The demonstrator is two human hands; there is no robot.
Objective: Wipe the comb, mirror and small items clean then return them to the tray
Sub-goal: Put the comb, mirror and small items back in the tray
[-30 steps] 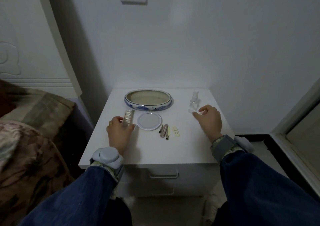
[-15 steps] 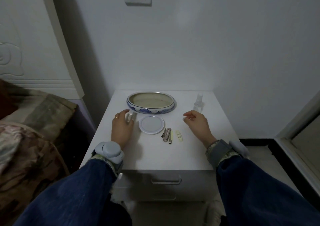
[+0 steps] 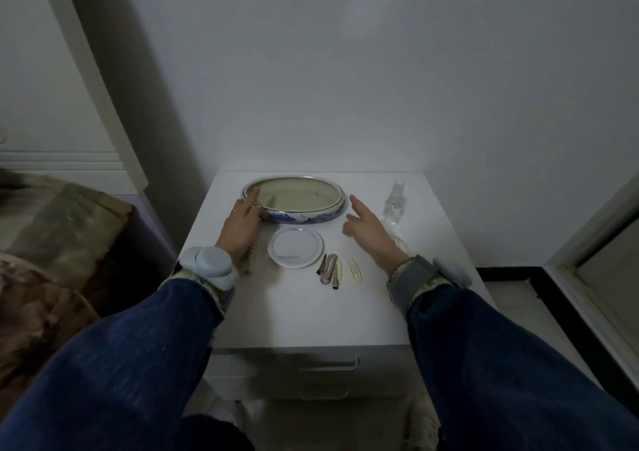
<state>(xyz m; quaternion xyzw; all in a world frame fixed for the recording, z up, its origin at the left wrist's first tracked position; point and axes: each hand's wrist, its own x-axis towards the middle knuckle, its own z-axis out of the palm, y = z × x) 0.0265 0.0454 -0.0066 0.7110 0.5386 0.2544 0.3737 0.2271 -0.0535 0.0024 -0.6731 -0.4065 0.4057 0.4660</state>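
The tray (image 3: 294,205), an oval blue-and-white ceramic dish with a bare beige inside, sits toward the back of the white nightstand (image 3: 311,309), and everything else is placed here relative to it. The left hand (image 3: 240,229) lies against the tray's left end with fingers stretched out straight, the index fingertip resting on the rim; it grips nothing. Under that hand's palm, in front of the tray's left end, the comb (image 3: 249,260) lies on the tabletop, only a strip of its teeth showing. Just in front of the tray's middle rests the round white-rimmed mirror (image 3: 296,247), face up. In front of the tray and a little to the right lie the small items: a cluster of brownish hair clips (image 3: 329,269) and, beside them, a pale yellow clip (image 3: 355,269). The right hand (image 3: 368,232) is near the tray's right end, apart from it, fingers loosely extended and holding nothing. To the tray's right stands a clear spray bottle (image 3: 394,201), upright. A bed with a brownish blanket (image 3: 58,243) lies far to the tray's left.
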